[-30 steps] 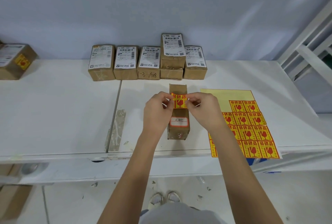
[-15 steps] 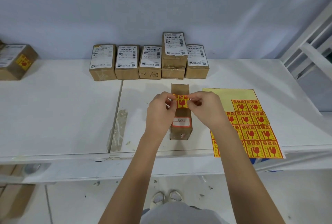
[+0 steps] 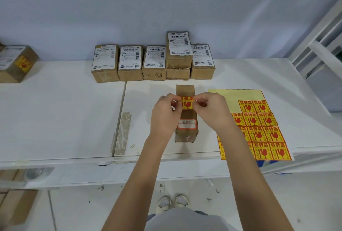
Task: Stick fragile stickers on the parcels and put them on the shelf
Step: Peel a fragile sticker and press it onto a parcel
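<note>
The left hand (image 3: 165, 115) and right hand (image 3: 211, 112) each pinch the sticker (image 3: 187, 103) tight; it lies over the brown parcel (image 3: 186, 128) on the white surface (image 3: 64, 110).

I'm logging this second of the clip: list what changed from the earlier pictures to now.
Hardly anything. Both the left hand and the right hand keep pinching the fragile sticker by its ends over the brown parcel; whether it touches the parcel yet cannot be told. The small shift in the picture looks like head motion. The sticker sheet and the row of parcels at the wall stayed put.
</note>
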`<state>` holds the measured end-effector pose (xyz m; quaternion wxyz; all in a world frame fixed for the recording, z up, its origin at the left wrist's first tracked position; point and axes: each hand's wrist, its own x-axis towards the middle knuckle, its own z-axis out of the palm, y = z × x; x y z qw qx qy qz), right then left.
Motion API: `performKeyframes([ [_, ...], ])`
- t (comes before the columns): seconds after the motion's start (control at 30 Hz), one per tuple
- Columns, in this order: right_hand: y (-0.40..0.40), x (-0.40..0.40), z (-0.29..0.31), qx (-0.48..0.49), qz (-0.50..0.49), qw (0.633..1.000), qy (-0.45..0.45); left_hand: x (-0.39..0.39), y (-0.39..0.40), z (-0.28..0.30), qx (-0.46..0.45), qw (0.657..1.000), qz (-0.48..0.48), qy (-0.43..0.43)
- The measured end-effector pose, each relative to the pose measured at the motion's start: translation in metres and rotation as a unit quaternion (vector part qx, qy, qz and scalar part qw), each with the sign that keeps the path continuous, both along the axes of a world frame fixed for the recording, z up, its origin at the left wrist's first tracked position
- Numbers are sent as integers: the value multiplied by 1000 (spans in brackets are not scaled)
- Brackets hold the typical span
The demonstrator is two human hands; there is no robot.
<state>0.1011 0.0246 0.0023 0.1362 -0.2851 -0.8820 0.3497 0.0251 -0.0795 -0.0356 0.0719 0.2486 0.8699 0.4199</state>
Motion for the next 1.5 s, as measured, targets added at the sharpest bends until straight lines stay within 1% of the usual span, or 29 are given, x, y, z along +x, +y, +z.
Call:
performKeyframes([
  [0.53, 0, -1, 2, -13, -1, 1000, -16, 3, 1, 0, -8, 1000, 4, 8],
  [0.9, -1, -2, 1, 9, -3, 1000, -29, 4, 2, 2, -18, 1000, 4, 5],
  [1.5, 1, -6, -5, 39, -2, 998, -51, 4, 1, 3, -35, 999, -2, 29],
])
